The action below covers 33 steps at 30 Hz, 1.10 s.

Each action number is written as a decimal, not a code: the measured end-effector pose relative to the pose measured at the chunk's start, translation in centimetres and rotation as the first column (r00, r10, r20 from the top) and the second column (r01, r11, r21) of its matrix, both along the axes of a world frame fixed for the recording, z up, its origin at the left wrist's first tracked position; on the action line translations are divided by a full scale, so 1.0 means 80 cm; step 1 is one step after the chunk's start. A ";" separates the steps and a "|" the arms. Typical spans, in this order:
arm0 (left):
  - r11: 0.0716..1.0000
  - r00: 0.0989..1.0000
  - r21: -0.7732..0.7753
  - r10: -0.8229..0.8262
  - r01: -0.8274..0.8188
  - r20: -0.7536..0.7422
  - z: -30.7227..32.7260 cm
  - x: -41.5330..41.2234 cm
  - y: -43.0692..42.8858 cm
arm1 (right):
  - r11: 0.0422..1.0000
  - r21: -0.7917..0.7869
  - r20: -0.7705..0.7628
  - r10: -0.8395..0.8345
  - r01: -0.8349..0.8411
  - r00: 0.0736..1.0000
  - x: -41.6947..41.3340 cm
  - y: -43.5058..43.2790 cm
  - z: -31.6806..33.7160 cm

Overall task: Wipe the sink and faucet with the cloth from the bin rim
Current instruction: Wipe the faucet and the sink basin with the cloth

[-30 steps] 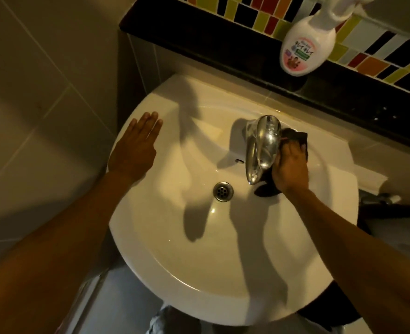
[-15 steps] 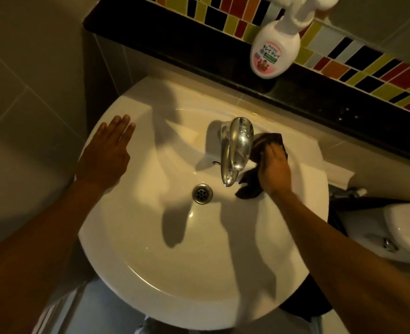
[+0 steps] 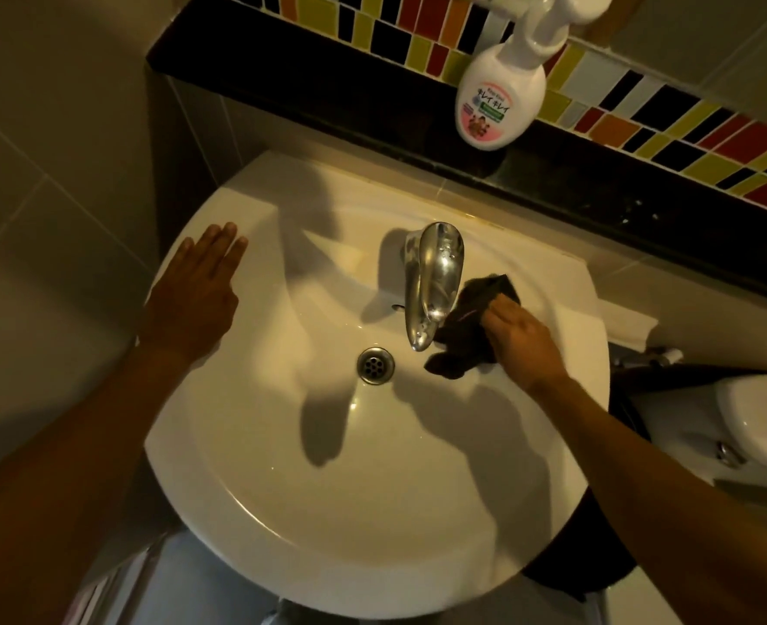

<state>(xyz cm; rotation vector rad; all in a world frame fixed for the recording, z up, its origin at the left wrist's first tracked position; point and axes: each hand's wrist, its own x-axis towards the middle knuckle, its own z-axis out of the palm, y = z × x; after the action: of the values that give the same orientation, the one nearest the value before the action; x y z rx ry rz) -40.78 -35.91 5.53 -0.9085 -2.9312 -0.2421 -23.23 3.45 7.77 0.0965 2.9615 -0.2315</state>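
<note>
A round white sink (image 3: 282, 512) fills the middle of the view, with a metal drain (image 3: 376, 365) in its bowl. A chrome faucet (image 3: 433, 281) rises at the back and leans over the bowl. My right hand (image 3: 519, 342) presses a dark cloth (image 3: 467, 327) against the sink's inner wall just right of the faucet. The cloth's lower corner hangs toward the drain. My left hand (image 3: 192, 300) lies flat, fingers together, on the sink's left rim and holds nothing.
A white soap pump bottle (image 3: 499, 101) stands on the dark ledge (image 3: 327, 88) behind the sink, under a band of coloured tiles. A white toilet (image 3: 742, 426) is at the right. A dark bin (image 3: 593, 552) shows under the sink's right edge.
My right hand and the cloth have slid from beside the faucet's body down and right onto the bowl wall. The left hand stays on the rim. The view has shifted a little.
</note>
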 end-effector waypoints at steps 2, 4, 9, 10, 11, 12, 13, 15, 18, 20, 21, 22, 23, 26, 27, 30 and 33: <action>1.000 1.000 -0.004 -0.004 0.004 0.004 -0.001 -0.001 0.001 | 0.988 -0.074 -0.036 -0.142 0.139 0.989 0.009 0.021 0.014; 1.000 1.000 -0.018 -0.006 0.006 0.003 -0.001 -0.002 -0.001 | 0.966 -0.115 -0.033 -0.238 0.232 0.971 0.012 0.025 0.020; 0.999 1.000 -0.036 0.007 -0.006 0.015 -0.005 -0.002 -0.001 | 0.940 -0.106 -0.053 -0.331 0.324 0.942 -0.011 -0.037 -0.003; 0.999 1.000 -0.037 0.009 -0.009 0.011 -0.005 -0.001 -0.001 | 0.945 -0.109 -0.058 -0.315 0.308 0.947 -0.014 -0.048 -0.009; 0.999 1.000 -0.035 0.010 -0.010 0.008 -0.005 -0.001 -0.001 | 0.952 -0.104 -0.063 -0.297 0.290 0.953 -0.017 -0.054 -0.012; 0.999 1.000 -0.032 0.009 -0.009 0.006 -0.004 -0.001 0.000 | 0.959 -0.099 -0.072 -0.274 0.267 0.959 -0.019 -0.057 -0.012; 0.999 1.000 -0.032 0.010 -0.010 0.009 -0.003 -0.001 0.000 | 0.969 -0.092 -0.078 -0.237 0.230 0.968 -0.020 -0.058 -0.012; 0.999 1.000 -0.030 0.014 -0.014 0.018 -0.002 0.000 0.000 | 0.994 -0.068 -0.106 -0.097 0.090 0.990 -0.020 -0.059 -0.007; 0.999 0.999 -0.026 0.024 -0.024 0.029 0.000 0.001 0.002 | 0.995 -0.066 -0.115 0.062 -0.070 0.991 -0.021 -0.065 -0.002; 1.000 0.999 -0.026 0.017 -0.016 0.037 0.002 0.002 0.002 | 0.986 -0.153 -0.081 0.056 -0.068 0.995 -0.021 -0.066 0.002; 1.000 0.999 -0.024 0.018 -0.017 0.033 0.003 0.002 0.002 | 0.979 -0.189 -0.077 0.064 -0.077 0.995 -0.019 -0.070 0.005; 1.000 0.999 -0.025 0.019 -0.018 0.031 0.004 0.002 0.002 | 0.970 -0.229 -0.083 0.068 -0.086 0.994 -0.014 -0.076 0.007; 0.999 0.999 -0.025 0.022 -0.021 0.032 0.004 0.002 0.002 | 0.958 -0.273 -0.098 0.063 -0.088 0.993 -0.009 -0.086 0.009; 0.999 0.999 -0.024 0.028 -0.028 0.037 0.003 0.003 0.001 | 0.921 -0.385 -0.127 0.021 -0.068 0.992 0.009 -0.138 0.015; 0.999 0.999 -0.022 0.031 -0.030 0.040 0.003 0.003 0.000 | 0.914 -0.399 -0.143 0.017 -0.073 0.990 0.012 -0.156 0.014; 0.999 0.999 -0.021 0.030 -0.030 0.040 0.002 0.003 0.001 | 0.931 -0.358 -0.232 -0.010 -0.075 0.973 0.002 -0.191 0.002; 1.000 0.999 -0.018 0.025 -0.025 0.040 0.004 0.004 0.002 | 0.822 -0.562 -0.253 -0.275 0.090 0.928 -0.027 -0.218 0.005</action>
<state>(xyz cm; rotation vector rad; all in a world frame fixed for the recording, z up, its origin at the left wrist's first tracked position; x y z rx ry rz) -40.44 -35.76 5.82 -0.8789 -2.9837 -0.2371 -25.41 -13.96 8.14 0.2989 3.0584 -1.2140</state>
